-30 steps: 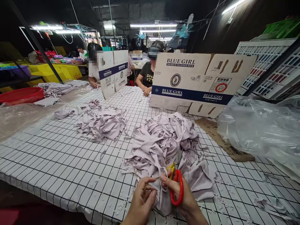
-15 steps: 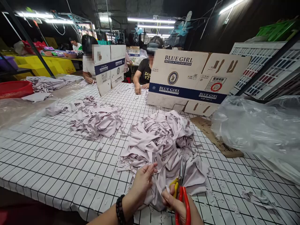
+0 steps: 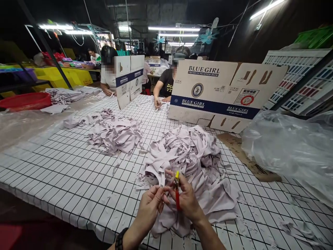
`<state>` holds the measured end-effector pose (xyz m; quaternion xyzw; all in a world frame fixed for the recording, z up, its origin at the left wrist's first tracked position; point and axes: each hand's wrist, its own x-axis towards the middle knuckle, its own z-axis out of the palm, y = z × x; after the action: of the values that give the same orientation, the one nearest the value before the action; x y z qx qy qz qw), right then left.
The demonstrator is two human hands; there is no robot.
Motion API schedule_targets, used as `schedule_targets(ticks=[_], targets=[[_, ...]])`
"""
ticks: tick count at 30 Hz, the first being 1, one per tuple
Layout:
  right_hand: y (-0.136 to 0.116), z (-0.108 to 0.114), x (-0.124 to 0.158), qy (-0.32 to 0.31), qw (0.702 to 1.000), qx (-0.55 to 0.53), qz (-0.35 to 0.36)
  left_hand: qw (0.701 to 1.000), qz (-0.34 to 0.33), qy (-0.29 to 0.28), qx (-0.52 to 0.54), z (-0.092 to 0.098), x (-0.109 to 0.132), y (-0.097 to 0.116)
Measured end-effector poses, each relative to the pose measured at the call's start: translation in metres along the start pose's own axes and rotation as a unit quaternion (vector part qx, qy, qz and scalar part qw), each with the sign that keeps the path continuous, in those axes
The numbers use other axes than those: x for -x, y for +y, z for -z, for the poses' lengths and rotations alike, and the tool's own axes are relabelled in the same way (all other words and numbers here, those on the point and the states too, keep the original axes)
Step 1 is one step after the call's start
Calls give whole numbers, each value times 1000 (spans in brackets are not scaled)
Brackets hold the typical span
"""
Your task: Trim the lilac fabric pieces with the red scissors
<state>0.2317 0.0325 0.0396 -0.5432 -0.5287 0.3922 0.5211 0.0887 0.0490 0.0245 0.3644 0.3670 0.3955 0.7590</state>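
A big heap of pale pinkish-grey fabric pieces (image 3: 192, 149) lies on the table in front of me. At its near edge my left hand (image 3: 152, 201) pinches the end of a narrow fabric strip (image 3: 161, 178). Close against it is my right hand (image 3: 186, 198), its fingertips meeting the left ones at the strip. Scissors (image 3: 177, 194) with red and yellow handles sit in the right palm. Their blades are hidden from this angle. Whether the right fingertips also grip the strip is hard to make out.
A smaller fabric pile (image 3: 117, 133) lies left on the grid-patterned tablecloth (image 3: 65, 173). Beer cartons (image 3: 208, 90) stand upright beyond the heap. Clear plastic (image 3: 283, 142) and brown paper (image 3: 247, 158) lie right. A red basket (image 3: 26, 101) sits far left. Two co-workers work across the table.
My right hand has moved left and up to meet my left hand, turning the scissors so their blades no longer show. The left hand has shifted slightly down. The view has swung a little left.
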Motion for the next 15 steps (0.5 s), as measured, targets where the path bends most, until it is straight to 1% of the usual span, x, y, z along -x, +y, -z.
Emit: schedule_targets(ticks=[2, 4, 6, 8, 9, 11, 13, 15], targets=[[4, -9, -12, -28, 999, -8, 20, 999, -25, -2, -49, 4, 3, 6], [7, -15, -18, -26, 999, -12, 27, 989, -88, 28, -118, 9, 6, 10], [7, -19, -21, -16, 999, -21, 30, 965, -164, 76, -192, 14, 7, 14], [6, -22, -21, -9, 999, -32, 29, 941, -215, 107, -239, 18, 8, 17], [5, -25, -20, -6, 999, -37, 28, 935, -228, 106, -249, 19, 8, 19], [4, -30, -19, 5, 999, -45, 24, 936, -238, 77, -247, 21, 7, 22], [3, -34, -18, 20, 998, -48, 19, 944, -237, 38, -227, 21, 3, 24], [2, -36, -17, 32, 998, -49, 10, 955, -226, 13, -192, 20, -1, 24]])
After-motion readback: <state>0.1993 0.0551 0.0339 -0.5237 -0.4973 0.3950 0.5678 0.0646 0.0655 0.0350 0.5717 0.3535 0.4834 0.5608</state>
